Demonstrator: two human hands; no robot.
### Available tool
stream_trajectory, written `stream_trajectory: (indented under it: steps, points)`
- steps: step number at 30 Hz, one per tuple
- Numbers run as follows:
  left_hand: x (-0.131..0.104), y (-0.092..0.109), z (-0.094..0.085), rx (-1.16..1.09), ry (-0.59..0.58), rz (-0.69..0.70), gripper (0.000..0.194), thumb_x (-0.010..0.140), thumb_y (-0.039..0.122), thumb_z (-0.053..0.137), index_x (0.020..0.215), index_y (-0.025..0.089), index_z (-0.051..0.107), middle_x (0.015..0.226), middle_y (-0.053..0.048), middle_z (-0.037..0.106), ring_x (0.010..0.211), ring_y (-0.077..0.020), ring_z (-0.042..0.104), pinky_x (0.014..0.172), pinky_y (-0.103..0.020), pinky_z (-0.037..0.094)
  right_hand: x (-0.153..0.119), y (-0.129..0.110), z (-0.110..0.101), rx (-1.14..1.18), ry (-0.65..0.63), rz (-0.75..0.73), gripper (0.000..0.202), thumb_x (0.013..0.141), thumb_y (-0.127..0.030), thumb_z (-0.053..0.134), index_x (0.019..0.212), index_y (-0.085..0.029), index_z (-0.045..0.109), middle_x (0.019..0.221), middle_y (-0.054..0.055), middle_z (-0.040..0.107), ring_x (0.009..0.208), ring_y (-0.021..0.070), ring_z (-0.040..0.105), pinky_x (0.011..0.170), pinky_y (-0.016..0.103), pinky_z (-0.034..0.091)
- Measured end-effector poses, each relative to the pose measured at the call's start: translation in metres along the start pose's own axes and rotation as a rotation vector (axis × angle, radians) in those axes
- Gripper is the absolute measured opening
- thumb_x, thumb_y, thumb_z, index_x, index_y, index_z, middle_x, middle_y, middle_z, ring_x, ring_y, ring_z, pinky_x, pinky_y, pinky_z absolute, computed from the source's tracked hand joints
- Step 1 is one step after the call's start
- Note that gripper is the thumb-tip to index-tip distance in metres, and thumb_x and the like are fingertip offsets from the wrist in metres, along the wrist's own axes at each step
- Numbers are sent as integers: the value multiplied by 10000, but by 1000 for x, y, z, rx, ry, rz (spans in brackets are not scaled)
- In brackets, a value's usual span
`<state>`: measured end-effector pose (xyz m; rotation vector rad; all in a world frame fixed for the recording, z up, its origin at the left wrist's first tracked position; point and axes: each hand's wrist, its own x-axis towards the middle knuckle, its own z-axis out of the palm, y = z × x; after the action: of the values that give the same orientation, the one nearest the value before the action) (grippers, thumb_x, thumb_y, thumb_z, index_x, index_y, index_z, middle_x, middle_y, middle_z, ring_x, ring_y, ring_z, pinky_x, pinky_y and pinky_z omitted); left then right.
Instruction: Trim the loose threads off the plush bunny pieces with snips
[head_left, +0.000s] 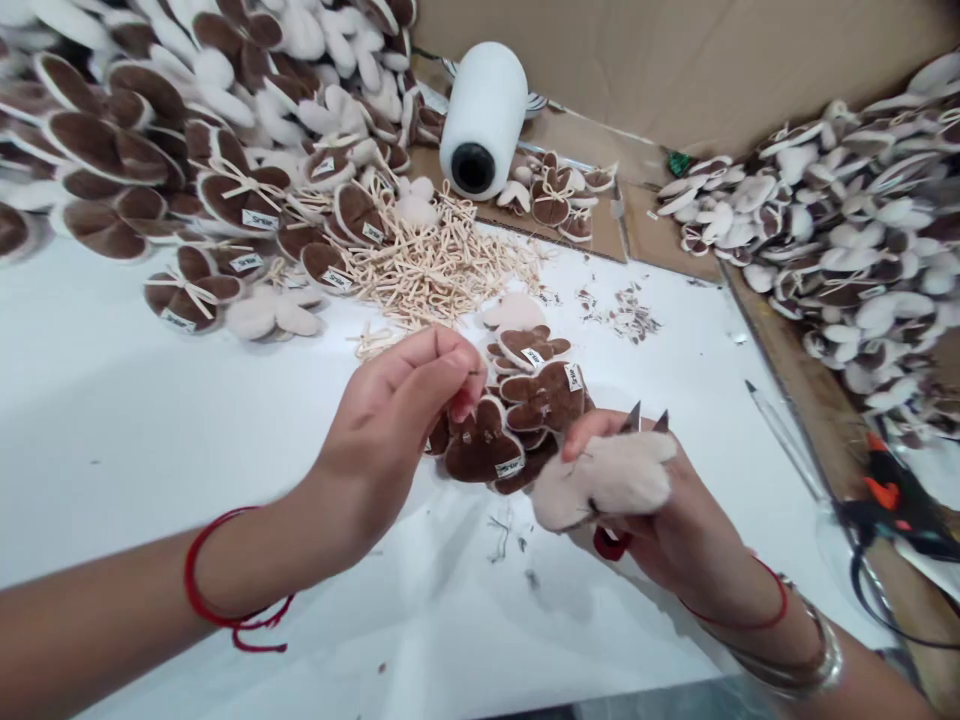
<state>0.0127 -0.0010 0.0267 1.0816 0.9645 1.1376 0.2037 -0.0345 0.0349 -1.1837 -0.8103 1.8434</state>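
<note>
- At the far left we see a heap of brown-and-cream plush pieces [112, 145].
- Our left hand [386, 425] is pinched narrow on a thin dark strand [474, 373], too small to identify.
- Beyond it lie cream cord bows [435, 265].
- Between our hands sit labelled brown rabbit shapes [480, 445].
- Just right of them, our right hand [686, 520] grips a pale plush piece [604, 480]; dark pointed blades [632, 419] poke out behind.

Brown cardboard [675, 70] stands behind; a dark tool [909, 503] lies right.
</note>
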Motion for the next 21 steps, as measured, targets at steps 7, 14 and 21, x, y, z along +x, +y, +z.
stream_trajectory:
  steps: [7,14,21]
  points:
    - [-22,-1,7,224,-237,184,268,869,167,461,605,197,424,594,40,422,566,-111,381,534,-267,328,-1,0,2,26,75,-97,127,731,-265,742,700,-182,651,435,-127,249,360,25,140,333,142,149]
    - [-17,-8,6,249,-235,128,69,845,239,577,840,170,571,739,6,548,670,-137,521,585,-269,432,-2,-2,5,37,85,-112,139,724,-276,735,666,-179,654,429,-125,247,351,26,146,328,141,152]
    - [-14,-6,10,172,-285,-18,173,847,258,568,731,138,612,691,-14,585,643,-142,571,560,-249,473,-1,6,-2,-103,157,-155,208,750,-322,748,646,-179,638,419,-118,282,360,35,177,312,133,250]
